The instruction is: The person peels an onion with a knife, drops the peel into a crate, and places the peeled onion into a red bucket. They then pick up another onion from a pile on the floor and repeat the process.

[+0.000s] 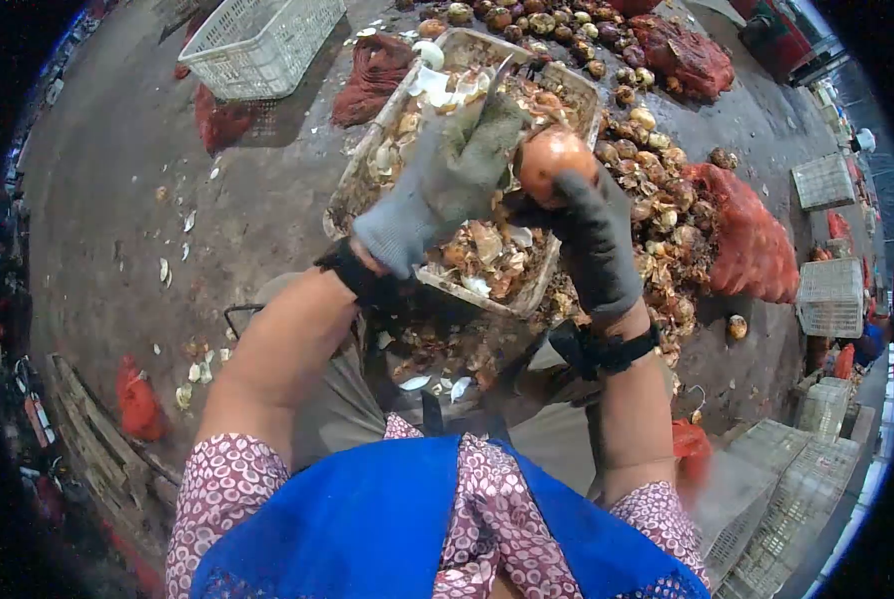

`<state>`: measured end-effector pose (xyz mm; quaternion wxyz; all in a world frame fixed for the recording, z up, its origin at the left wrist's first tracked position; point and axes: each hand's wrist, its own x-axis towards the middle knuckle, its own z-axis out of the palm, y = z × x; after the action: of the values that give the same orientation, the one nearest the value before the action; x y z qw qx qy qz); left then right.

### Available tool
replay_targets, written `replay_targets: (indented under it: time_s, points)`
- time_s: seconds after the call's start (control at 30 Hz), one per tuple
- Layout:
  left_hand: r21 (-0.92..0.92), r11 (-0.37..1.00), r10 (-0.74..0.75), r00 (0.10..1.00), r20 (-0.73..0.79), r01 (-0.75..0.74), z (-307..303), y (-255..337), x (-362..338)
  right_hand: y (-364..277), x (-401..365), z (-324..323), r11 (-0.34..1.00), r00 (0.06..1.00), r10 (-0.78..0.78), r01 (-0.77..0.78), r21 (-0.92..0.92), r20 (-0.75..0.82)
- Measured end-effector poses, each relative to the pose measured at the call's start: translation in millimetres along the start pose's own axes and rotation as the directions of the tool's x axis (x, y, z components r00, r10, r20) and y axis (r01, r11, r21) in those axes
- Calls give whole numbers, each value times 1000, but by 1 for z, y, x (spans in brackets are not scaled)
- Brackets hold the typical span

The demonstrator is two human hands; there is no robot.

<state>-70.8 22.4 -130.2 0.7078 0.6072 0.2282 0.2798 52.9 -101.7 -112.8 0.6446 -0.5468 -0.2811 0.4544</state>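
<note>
My left hand (447,175), in a grey glove with a dirty green palm, is closed around a knife (499,80); its narrow blade points up and away, while the handle is hidden. An onion (557,165) with a smooth orange-brown surface is gripped in my right hand (597,235), which wears a dark grey glove. Both hands are above a dirty pale crate (345,195) that holds loose onion skins and white peelings. Onion and knife are close together but look apart.
Many unpeeled onions (657,190) lie heaped right of the crate, beside red mesh sacks (752,240). A white basket (267,60) stands at back left. More crates (832,299) line the right side. Wooden planks (97,429) lie at lower left.
</note>
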Motion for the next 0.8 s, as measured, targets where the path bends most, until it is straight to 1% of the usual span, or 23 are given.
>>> replay_targets:
  time_s: [0.03, 0.07, 0.1, 0.13, 0.2, 0.23, 0.27, 0.3, 0.33, 0.37, 0.4, 0.47, 0.5, 0.53, 0.6, 0.63, 0.73, 0.8]
  points:
    - [235, 961, 158, 986, -45, -143, -2, 3, -2, 2, 0, -3, 996, 1000, -20, 20, 89, 1]
    - [456, 850, 319, 947, -47, -263, -5, 6, -4, 1, 0, -6, 984, 999, -41, 41, 173, -5]
    - [591, 698, 456, 887, 70, -405, -11, 8, -4, -2, 2, -9, 994, 998, -56, 59, 93, -36]
    - [596, 696, 453, 889, 68, -401, -11, 6, -2, -2, 7, -12, 994, 998, -53, 56, 98, -32]
    - [689, 495, 508, 820, 265, -529, -12, 2, -8, -4, 6, -11, 994, 998, -57, 55, 97, 14]
    - [723, 392, 519, 785, 337, -569, -13, 1, -8, -5, 5, -11, 995, 998, -27, 22, 95, 50]
    - [724, 402, 514, 793, 328, -560, -14, 2, -9, -4, 4, -12, 996, 999, -14, 9, 91, 52]
    - [746, 410, 372, 843, 388, -524, -17, 6, -8, -3, 4, -12, 999, 999, -29, 29, 19, 24]
    - [769, 411, 221, 872, 438, -490, -18, 12, -9, -3, 4, -12, 997, 999, -47, 47, -54, -2]
    - [796, 406, 135, 891, 434, -449, -17, 11, -4, -5, 7, -15, 998, 998, -33, 35, -54, 45]
    - [795, 409, 137, 891, 432, -448, -15, 11, -4, -5, 6, -14, 998, 999, -31, 33, -58, 45]
    - [834, 407, 49, 921, 387, -372, -9, 11, -4, -6, 4, -12, 993, 997, -68, 72, -96, 48]
    - [787, 393, 185, 879, 440, -476, -12, 3, -4, -5, 3, -9, 996, 998, -50, 52, -74, 25]
    - [786, 395, 183, 879, 440, -475, -12, 3, -4, -3, 4, -9, 996, 999, -48, 49, -74, 24]
    - [816, 368, 167, 894, 415, -447, -8, 1, -2, 3, 8, -15, 999, 998, -48, 48, -10, -31]
    - [815, 369, 166, 894, 415, -447, -7, 0, -2, -2, 5, -12, 1000, 1000, -16, 16, 19, -6]
    - [820, 379, 134, 903, 409, -428, -6, 0, -4, 0, 3, -12, 998, 998, -56, 55, -20, -27]
    - [831, 359, 167, 905, 391, -425, -3, 0, -6, -3, -1, -8, 1000, 999, -25, 24, -15, -24]
